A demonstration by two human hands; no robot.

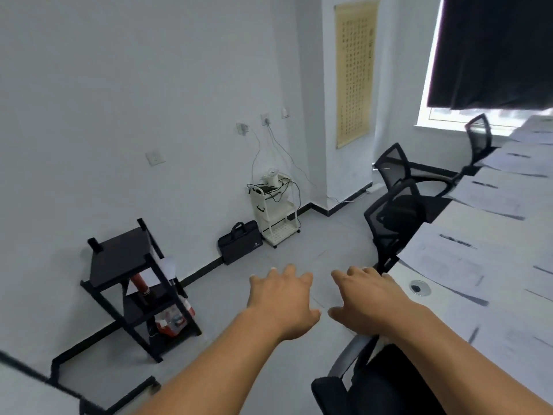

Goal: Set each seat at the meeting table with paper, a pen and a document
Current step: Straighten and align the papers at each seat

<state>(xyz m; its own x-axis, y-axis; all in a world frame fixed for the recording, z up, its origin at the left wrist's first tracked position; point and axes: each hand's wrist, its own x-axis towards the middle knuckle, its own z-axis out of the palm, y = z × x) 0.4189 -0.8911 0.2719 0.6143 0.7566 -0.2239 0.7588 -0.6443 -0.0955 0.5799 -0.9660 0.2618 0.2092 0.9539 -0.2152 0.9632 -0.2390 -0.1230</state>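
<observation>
The white meeting table (443, 283) runs along the right side, tilted in the head view. Several sheets of paper (449, 265) and dark pens (457, 239) lie along its near edge, one set in front of each seat. Black mesh chairs (395, 217) stand pushed in beside the table. My left hand (281, 298) and my right hand (368, 298) reach forward over the floor, palms down, fingers spread and relaxed. Both hands hold nothing. My right hand hovers near the table's corner, above a black chair (359, 384) at the bottom.
A black shelf unit (131, 283) with red items stands at the left wall. A dark bag (239, 242) and a white trolley (275, 211) with cables stand against the wall. A round cable port (419, 287) sits in the table. Grey floor stretches between shelf and chairs.
</observation>
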